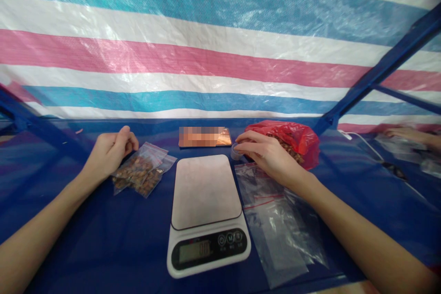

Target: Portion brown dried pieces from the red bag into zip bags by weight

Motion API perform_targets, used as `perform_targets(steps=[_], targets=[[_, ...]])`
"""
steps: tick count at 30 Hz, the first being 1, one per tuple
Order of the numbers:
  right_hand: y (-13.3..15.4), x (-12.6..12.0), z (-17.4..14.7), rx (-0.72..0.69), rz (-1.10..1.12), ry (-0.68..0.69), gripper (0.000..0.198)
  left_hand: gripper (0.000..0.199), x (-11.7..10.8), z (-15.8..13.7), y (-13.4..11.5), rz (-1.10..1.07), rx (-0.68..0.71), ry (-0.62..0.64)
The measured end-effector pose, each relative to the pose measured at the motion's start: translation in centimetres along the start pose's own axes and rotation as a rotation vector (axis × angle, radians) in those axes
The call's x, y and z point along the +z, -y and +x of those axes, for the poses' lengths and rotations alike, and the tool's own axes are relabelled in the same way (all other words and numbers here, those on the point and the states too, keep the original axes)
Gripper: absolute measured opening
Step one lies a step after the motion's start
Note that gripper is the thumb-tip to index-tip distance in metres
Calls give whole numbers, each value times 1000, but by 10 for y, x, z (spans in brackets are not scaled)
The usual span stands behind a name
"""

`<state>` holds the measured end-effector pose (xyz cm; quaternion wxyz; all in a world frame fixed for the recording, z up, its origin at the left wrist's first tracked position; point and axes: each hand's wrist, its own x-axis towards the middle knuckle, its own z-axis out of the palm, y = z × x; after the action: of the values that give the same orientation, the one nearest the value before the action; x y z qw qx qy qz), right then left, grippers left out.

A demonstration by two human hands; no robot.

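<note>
My left hand (110,149) rests on the blue table with its fingers curled in, and I see nothing held in it. Close beside it lie zip bags (143,170) filled with brown, nut-like pieces, overlapping one another. My right hand (263,154) has its thumb and fingers on a small clear plastic cup (236,152), just beyond the scale's right corner. Behind this hand sits a red plastic bag (308,140), its mouth open on more brown pieces (292,151). A white kitchen scale (206,193) stands between my hands with a bare plate; its display appears to read zero.
Flat, unfilled zip bags (275,234) lie right of the scale, under my right forearm. A phone (205,137) lies behind the scale. Blue metal bars (375,78) and a striped sheet (206,59) bound the table. At far right are another person's hand (403,131) and a white cable (368,147).
</note>
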<state>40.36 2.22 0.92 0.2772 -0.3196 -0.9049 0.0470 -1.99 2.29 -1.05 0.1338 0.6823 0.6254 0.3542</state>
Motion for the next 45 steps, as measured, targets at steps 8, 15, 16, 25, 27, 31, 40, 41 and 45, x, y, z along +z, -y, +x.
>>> perform_targets(steps=[8,15,16,25,27,31,40,41,45], targets=[[-5,7,-3,-10,27,-29,34,62,0,1,2,-8,-5,4],[-7,8,-4,-20,16,-50,34,61,0,0,3,-20,6,-5],[-7,8,-4,-25,14,-51,34,61,0,0,3,-20,7,-4],[-2,4,-2,-69,11,-45,37,62,0,0,2,-29,16,0],[-2,4,-1,-75,17,-61,36,64,1,0,3,-29,26,-9],[-2,8,-1,-68,40,-130,31,66,2,1,5,-30,53,-21],[4,23,1,52,165,-266,17,66,2,3,6,-30,64,-25],[4,23,1,60,165,-265,17,66,2,2,6,-30,65,-22],[4,20,1,68,158,-254,17,66,3,2,7,-35,68,-18]])
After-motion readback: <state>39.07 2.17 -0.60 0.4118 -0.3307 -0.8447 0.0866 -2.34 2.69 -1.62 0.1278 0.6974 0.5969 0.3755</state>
